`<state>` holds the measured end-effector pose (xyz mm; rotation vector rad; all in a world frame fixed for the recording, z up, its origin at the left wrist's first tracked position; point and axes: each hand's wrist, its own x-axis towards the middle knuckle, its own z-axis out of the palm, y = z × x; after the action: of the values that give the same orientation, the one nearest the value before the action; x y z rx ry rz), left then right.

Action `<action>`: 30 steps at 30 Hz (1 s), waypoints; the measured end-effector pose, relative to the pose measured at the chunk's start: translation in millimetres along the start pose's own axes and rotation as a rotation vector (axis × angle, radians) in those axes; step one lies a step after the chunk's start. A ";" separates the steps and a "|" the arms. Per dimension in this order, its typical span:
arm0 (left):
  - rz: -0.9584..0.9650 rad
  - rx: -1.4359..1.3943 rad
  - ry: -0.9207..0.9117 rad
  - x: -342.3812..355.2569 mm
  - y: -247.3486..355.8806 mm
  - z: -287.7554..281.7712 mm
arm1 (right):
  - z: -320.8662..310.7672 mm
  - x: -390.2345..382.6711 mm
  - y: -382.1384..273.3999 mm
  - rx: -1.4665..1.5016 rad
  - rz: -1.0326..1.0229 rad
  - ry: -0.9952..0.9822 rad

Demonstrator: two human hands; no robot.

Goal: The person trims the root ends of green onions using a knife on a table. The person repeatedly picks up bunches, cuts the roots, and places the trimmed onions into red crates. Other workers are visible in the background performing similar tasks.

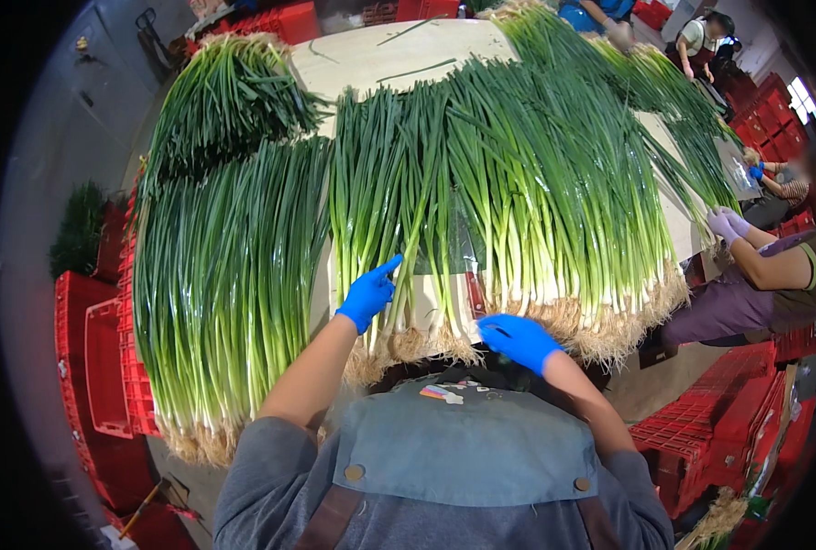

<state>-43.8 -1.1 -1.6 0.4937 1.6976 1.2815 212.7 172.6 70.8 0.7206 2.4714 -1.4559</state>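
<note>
Long green onions (394,174) lie side by side on the table, leaves away from me and roots toward me. My left hand (368,298), in a blue glove, rests at the white stems of a small bunch, its index finger stretched out along the stalks. Beside the roots at the near edge is my right hand (520,339), also blue-gloved, its fingers drawn together; whatever they may hold is hidden. Just beyond it lies a reddish-brown handle (475,293), like a knife's, beside a dark, shiny flat sheet (463,240) partly under leaves.
A dense row of green onions (229,275) covers the table's left, with another pile (234,96) behind. Red crates (105,367) stand at left and right. A co-worker's lilac-gloved hands (727,225) touch onions at the right edge. Other people work farther back.
</note>
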 end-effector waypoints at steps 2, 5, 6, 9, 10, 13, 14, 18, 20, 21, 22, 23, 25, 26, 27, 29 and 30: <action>0.048 0.366 0.085 9.0 -13.7 -1.8 | 24.0 40.9 -3.1 -0.083 0.082 -0.037; 0.072 0.662 0.205 7.0 -6.3 15.8 | 60.2 81.6 9.2 -0.378 0.022 0.132; 0.221 0.729 0.293 4.2 -15.5 24.7 | 65.9 86.8 3.3 -0.496 -0.021 0.179; 0.016 0.856 0.271 -4.9 2.6 40.0 | 66.6 85.2 -23.7 -0.679 -0.180 0.255; -0.020 0.793 0.274 -1.2 -1.3 37.5 | 67.5 87.6 -29.1 -0.725 -0.234 0.262; 0.208 0.458 0.399 6.2 -27.8 31.2 | 83.5 103.2 -31.0 -0.511 -0.145 0.149; 0.339 0.318 0.457 6.5 -38.1 28.3 | 88.6 110.0 -31.0 -0.429 -0.108 0.130; 0.492 0.170 0.544 -11.5 -13.8 22.0 | 87.3 139.8 -33.7 -0.531 0.129 0.006; 0.339 0.407 0.533 -17.4 -13.6 13.4 | 91.4 143.7 -26.0 -0.486 0.090 0.034; 0.286 0.514 0.521 -18.0 -10.9 10.7 | 89.4 142.9 -25.6 -0.455 0.073 0.051; 0.233 0.620 0.509 -17.6 -6.7 9.1 | 87.7 142.1 -25.8 -0.424 0.055 0.067; 0.218 0.650 0.497 -23.0 -3.6 11.0 | 86.2 139.4 -26.5 -0.342 0.054 0.044; 0.499 0.772 0.577 -14.0 -15.2 8.2 | 86.0 131.2 -43.2 -0.304 -0.055 -0.015; 0.639 0.831 0.617 -9.9 -22.5 7.3 | 89.8 129.6 -48.9 -0.284 -0.110 -0.047; 0.481 0.740 0.572 -10.0 -18.0 11.1 | 96.0 132.2 -47.9 -0.297 -0.199 -0.099; 0.381 0.857 0.575 -12.6 -6.7 15.7 | 97.7 132.2 -41.9 -0.317 -0.133 -0.102; 0.333 0.915 0.581 -13.0 1.2 15.4 | 97.4 133.3 -41.2 -0.329 -0.105 -0.102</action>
<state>-24.7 -2.3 4.5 1.0310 2.7835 0.8272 68.7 114.0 1.5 0.4465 2.6100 -1.0454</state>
